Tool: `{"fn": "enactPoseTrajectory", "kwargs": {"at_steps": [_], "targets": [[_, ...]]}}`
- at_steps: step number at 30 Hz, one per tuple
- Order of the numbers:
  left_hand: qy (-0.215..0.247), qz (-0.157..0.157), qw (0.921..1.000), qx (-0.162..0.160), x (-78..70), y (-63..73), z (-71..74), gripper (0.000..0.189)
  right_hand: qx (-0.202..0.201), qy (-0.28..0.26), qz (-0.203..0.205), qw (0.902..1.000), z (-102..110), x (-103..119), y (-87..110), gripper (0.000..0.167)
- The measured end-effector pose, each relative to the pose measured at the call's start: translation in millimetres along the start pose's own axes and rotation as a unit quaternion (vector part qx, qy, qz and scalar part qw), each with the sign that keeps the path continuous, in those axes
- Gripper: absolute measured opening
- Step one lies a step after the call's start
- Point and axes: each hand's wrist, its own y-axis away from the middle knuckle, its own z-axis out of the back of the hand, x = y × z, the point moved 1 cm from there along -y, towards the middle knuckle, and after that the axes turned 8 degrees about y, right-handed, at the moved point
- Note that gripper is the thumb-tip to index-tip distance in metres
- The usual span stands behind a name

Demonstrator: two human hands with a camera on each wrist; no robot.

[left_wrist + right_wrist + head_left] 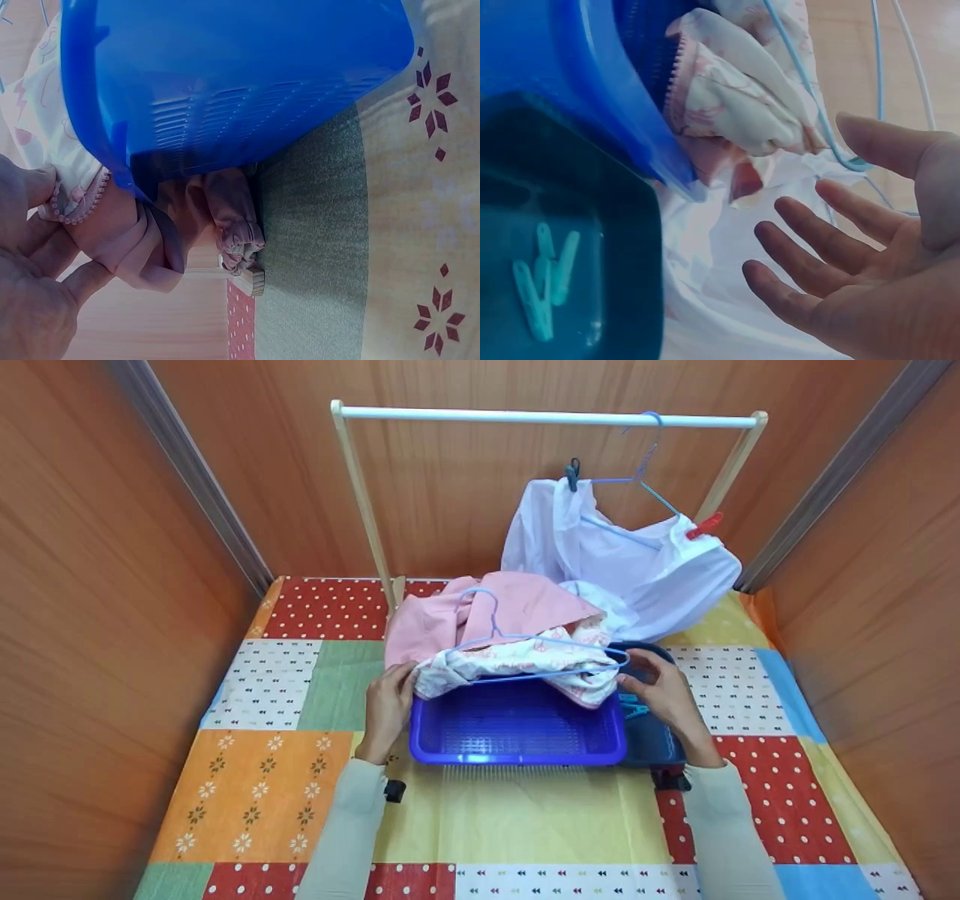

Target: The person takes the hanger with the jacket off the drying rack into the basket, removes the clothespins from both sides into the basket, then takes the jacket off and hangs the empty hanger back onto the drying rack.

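My left hand [388, 705] pinches the left end of a pink garment [517, 596] with a white, pink-patterned inner side. In the left wrist view, the thumb lies on its patterned cloth [45, 97], with the fingers behind the pink fabric. On top of the garment lies a light-blue wire hanger [496, 630], hook pointing away. My right hand [664, 694] is beside the hanger's right end. The right wrist view shows its fingers [810, 247] spread and its thumb close to the wire. Underneath is a blue basket [517, 760], its back rim covered by cloth.
A rack with a white bar [480, 414] stands behind. From it hangs a white garment [622, 562] on a blue hanger, with a dark clip [573, 476] and a red clip [705, 525]. Right of the basket, a dark tray [664, 742] contains teal clothespins [544, 281].
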Motion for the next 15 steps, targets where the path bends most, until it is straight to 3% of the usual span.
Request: {"fn": "enactPoseTrajectory", "kwargs": {"at_steps": [6,10,15], "targets": [[0.005,-0.006,1.0,0.001,-1.6,0.3,0.1,0.017,-0.062,0.03,0.048,0.9965,2.2,7.7,0.5,0.047],[0.005,0.002,1.0,0.008,-1.9,0.6,-0.1,0.018,-0.107,0.061,0.089,0.9884,1.3,13.5,2.0,0.039],[0.008,0.006,0.9999,0.011,-2.6,1.2,0.4,0.019,-0.133,0.093,0.134,0.9776,-2.0,18.7,0.8,0.031]]}}
